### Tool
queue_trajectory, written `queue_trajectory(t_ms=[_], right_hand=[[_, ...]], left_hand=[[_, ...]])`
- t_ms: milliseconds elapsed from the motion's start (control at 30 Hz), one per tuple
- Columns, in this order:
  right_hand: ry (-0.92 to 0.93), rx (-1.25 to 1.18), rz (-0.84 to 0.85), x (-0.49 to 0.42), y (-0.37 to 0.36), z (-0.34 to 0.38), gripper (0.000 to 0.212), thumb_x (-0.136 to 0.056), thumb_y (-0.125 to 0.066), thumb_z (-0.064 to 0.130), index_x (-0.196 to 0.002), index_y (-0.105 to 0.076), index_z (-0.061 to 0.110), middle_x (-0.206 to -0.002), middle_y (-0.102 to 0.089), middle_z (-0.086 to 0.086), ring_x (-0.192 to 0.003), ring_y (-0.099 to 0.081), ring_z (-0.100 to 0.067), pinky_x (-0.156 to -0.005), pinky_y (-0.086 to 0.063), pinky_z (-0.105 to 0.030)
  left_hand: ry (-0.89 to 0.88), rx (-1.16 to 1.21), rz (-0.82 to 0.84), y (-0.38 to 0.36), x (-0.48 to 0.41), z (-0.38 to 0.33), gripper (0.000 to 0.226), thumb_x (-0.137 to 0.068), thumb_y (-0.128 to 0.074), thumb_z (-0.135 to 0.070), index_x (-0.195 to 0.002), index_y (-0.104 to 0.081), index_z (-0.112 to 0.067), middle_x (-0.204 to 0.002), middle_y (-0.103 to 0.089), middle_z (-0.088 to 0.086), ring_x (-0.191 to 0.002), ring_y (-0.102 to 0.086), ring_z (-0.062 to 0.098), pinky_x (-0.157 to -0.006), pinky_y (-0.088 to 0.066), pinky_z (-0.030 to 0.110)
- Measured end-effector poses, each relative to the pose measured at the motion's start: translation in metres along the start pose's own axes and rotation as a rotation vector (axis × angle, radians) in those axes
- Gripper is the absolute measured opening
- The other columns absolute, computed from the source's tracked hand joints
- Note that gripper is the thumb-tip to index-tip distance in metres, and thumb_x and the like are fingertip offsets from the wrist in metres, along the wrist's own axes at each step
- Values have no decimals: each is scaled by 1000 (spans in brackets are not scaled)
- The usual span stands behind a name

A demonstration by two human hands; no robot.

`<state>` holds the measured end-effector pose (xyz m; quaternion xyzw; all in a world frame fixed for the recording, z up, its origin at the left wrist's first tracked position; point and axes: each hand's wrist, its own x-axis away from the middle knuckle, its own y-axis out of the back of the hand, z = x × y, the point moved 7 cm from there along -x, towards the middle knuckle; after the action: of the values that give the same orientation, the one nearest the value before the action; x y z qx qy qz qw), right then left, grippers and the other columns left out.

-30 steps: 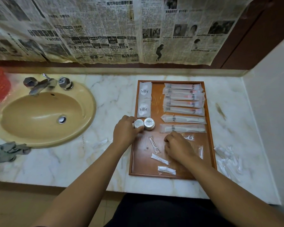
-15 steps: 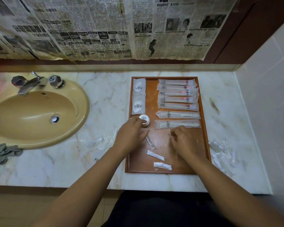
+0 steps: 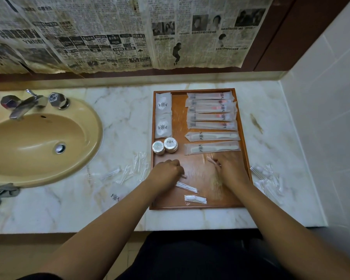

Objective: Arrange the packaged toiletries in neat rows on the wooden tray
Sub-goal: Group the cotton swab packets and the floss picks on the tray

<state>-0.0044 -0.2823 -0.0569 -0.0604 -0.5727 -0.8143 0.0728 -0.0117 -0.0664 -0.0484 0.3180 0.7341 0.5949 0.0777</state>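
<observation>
We look down on a wooden tray [image 3: 243, 150] set on the marble desk [image 3: 121, 122] beside a tan sink [image 3: 38, 140], both of our hands working over its near half. Our left hand [image 3: 167, 171] is curled over the tray's left side, its fingers bent down around something small and pale at the knuckles; what it is we cannot tell. Our right hand [image 3: 229, 168] lies blurred near the tray's right edge, a slim white stick [image 3: 211, 161] pinched at its fingertips.

Along the tray's far right, five long packets [image 3: 210, 111] lie stacked in a column, with two packaged combs [image 3: 212, 142] below them. On the far left, two square white sachets [image 3: 163, 115] sit one above the other, and two small round tins [image 3: 165, 146] stand side by side, touching, just below. Between our forearms, two small clear-wrapped items [image 3: 190, 193] lie loose on the bare wood.

Off the tray, more clear wrappers lie scattered on the desk to the left [image 3: 129, 170], and a pile of wrapped cotton swabs [image 3: 266, 178] sits to the right. Newspaper [image 3: 117, 35] covers the wall behind.
</observation>
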Motion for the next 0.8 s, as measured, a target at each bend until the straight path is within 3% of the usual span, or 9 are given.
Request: queue_trajectory(t_ms=[167,267,367,433,500,667,733,800], right_hand=[[25,-47,111,5,8,8,17,-93,-63,12,-98,-77,19,-95,-72,1,-87,-62,-17,-66,-42,-23],[-129,-248,60,8,31,-7,10,-93,-67,27,-86,-74,25,-87,-71,9,-77,-62,-9,-68,-53,-28],[-273,-459,-26,15,61,-31,8,-93,-71,32,-87,-71,25,-85,-68,14,-80,-61,0,-69,-46,-18],[-338,-528,-50,21,75,-46,9,-93,-70,31,-86,-70,26,-85,-67,14,-82,-62,-2,-66,-43,-19],[-401,-569,-59,26,80,-60,7,-91,-70,28,-85,-68,26,-83,-69,10,-82,-66,-9,-68,-49,-27],[-481,-758,-8,42,66,-75,15,-88,-63,14,-95,-67,26,-84,-77,7,-79,-75,-17,-80,-62,-48],[-522,-888,-5,50,58,-77,16,-89,-61,6,-97,-68,18,-87,-78,-1,-84,-76,-24,-83,-62,-53],[-577,-963,-3,60,54,-79,15,-92,-58,0,-99,-66,11,-90,-77,-7,-86,-75,-27,-82,-62,-50]], left_hand=[[21,27,-61,1,-1,1,25,-99,-58,-34,-105,-76,-18,-99,-69,4,-94,-61,28,-70,-44,33],[37,154,-180,13,-3,-6,33,-98,-61,-42,-87,-76,-15,-82,-71,6,-78,-61,27,-64,-50,37],[109,349,-169,16,-7,-12,33,-95,-65,-46,-81,-71,-17,-79,-70,-1,-75,-60,18,-65,-49,33],[155,451,-122,12,-11,-17,28,-92,-70,-42,-79,-67,-18,-77,-66,-5,-73,-60,14,-66,-49,34],[179,517,-103,9,-14,-21,22,-91,-73,-34,-79,-63,-19,-74,-62,-9,-71,-59,13,-67,-50,34],[174,667,-47,8,-20,-41,8,-97,-60,-17,-100,-55,-23,-81,-68,-7,-74,-63,6,-65,-48,24],[149,725,19,5,-25,-53,14,-104,-48,-15,-114,-53,-23,-90,-73,-3,-81,-67,4,-66,-48,15],[105,700,74,3,-33,-67,22,-103,-40,-10,-117,-55,-19,-98,-72,2,-89,-68,13,-73,-51,20]])
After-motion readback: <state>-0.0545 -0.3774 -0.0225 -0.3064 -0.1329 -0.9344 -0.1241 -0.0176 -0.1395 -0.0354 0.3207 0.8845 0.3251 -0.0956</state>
